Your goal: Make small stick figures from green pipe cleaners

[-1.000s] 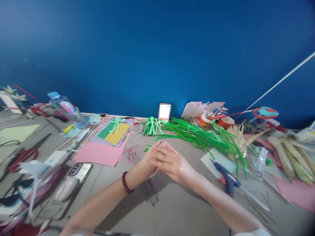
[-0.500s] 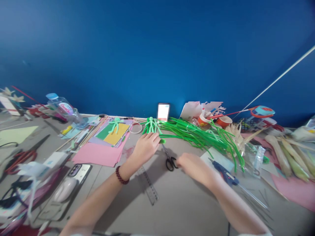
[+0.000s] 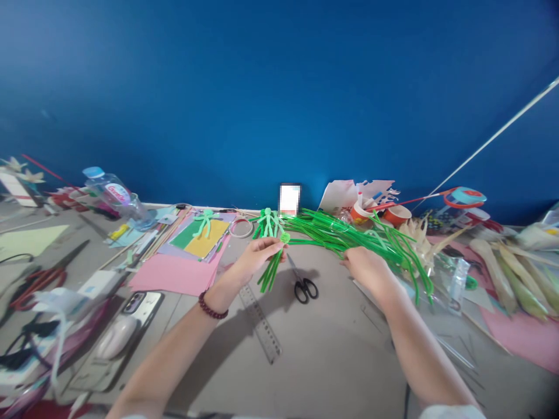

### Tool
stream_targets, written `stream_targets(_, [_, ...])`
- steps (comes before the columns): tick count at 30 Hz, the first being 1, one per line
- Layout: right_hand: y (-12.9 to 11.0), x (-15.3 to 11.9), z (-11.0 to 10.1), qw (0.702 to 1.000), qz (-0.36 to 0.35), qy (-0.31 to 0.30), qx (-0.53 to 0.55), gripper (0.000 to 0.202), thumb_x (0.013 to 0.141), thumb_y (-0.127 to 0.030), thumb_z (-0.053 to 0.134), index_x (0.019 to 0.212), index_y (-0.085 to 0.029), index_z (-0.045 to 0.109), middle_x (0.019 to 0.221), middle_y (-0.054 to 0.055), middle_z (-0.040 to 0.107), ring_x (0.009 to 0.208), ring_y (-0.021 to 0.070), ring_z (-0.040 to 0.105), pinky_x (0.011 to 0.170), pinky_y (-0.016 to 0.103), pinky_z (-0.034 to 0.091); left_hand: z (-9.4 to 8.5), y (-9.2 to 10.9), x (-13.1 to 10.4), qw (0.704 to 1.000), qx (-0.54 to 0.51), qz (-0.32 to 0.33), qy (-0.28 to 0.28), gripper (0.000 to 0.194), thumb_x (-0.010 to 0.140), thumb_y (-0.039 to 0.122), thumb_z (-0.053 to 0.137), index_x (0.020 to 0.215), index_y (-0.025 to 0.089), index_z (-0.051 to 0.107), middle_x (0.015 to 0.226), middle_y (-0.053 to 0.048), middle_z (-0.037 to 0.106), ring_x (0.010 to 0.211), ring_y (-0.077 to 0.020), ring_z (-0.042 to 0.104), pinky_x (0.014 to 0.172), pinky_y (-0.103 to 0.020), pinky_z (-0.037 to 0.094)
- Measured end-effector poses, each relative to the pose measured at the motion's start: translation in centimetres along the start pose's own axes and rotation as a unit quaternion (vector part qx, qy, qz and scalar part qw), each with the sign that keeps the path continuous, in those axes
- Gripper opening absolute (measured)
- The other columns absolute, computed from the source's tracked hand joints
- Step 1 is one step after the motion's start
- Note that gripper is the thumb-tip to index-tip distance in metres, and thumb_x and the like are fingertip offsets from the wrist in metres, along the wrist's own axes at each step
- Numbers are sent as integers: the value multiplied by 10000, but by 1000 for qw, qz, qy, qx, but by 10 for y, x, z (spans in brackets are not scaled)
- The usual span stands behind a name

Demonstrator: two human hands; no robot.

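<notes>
Green stems with a curled top [image 3: 272, 269] now show, pinched in the left hand [image 3: 257, 256] above the ruler [image 3: 262, 326]; the right hand [image 3: 362, 265] has moved beside the green bundle [image 3: 336, 230], its grip unclear from here.

Can't make out the pixelated screen [image 3: 290, 199] by the far edge of the tabletop [image 3: 332, 372], or fully read the blurry bottle label [image 3: 117, 193]. Can't see the green bundle [image 3: 271, 272] under the left hand [image 3: 255, 259], or inside the curled right hand [image 3: 365, 269]. Catching both forearms [image 3: 161, 355] cut off at the bottom, pink paper [image 3: 524, 337] at right.
</notes>
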State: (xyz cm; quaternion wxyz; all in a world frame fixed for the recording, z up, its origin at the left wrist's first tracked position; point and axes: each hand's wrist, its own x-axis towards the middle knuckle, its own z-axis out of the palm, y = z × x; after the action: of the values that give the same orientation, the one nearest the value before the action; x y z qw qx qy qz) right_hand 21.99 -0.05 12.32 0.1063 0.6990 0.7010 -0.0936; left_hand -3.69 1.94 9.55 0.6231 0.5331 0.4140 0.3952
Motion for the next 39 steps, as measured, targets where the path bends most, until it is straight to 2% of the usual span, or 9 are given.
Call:
stream_targets(3, [4,6,5,998,-41,38,0,186,857,-204,565,937,-114,707,958,190,709,948,319,669,860,422,458,-1,-3,1,995,-84,-43,-17,268,743,384,696,842,135,678,762,-55,683,708,-148,636,751,-308,513])
stream_targets(7, [-4,9,12,967,-192,150,70,225,873,-220,561,1059,-158,670,1081,123,691,1073,263,619,1089,510,262,1,-9,4,993,-108,-39,-28,274,721,383,718,820,131,673,720,-36,650,660,-124,613,707,-276,508])
stream_targets(11, [-22,6,15,911,-278,197,233,308,897,-302,523,1175,-208,614,1190,80,651,1105,234,597,1023,456,404,4,-13,4,998,-47,-18,-33,296,740,431,682,794,141,669,641,-12,588,595,-106,558,616,-236,477])
stream_targets(14, [-34,4,16,864,-288,186,368,352,891,-307,521,1226,-222,585,1175,71,660,1014,206,645,880,374,527,6,-15,2,999,12,-2,-44,313,777,467,627,783,155,658,614,8,547,581,-97,527,591,-218,456])
stream_targets(18, [-43,3,17,820,-283,154,472,331,860,-279,551,1173,-213,636,1065,61,710,897,190,689,819,349,561,11,-15,1,995,77,38,-47,316,786,473,607,786,161,659,646,18,543,573,-88,486,559,-206,442])
stream_targets(22, [-45,5,20,816,-256,135,500,257,814,-274,594,1031,-199,711,941,48,744,834,198,702,781,336,570,15,-12,-2,979,182,87,-33,312,813,444,576,834,157,697,703,-20,626,603,-118,503,527,-216,412])
stream_targets(27, [-46,8,23,814,-239,131,512,200,778,-269,633,930,-187,736,925,52,749,837,207,705,814,339,557,15,-10,-5,951,272,148,-1,241,811,378,613,832,168,730,775,-57,699,690,-167,576,619,-254,423])
stream_targets(34, [-49,7,28,790,-235,158,543,201,787,-268,631,945,-208,741,906,44,751,826,203,705,789,334,570,18,-8,-8,940,285,184,43,214,816,363,615,824,180,728,778,-54,692,707,-171,581,648,-265,417])
stream_targets(39, [-51,6,28,779,-264,212,528,182,808,-295,630,933,-229,744,913,55,742,842,207,693,803,360,566,18,-9,-6,964,220,147,28,288,811,419,595,765,156,702,648,-20,602,593,-124,486,547,-242,358])
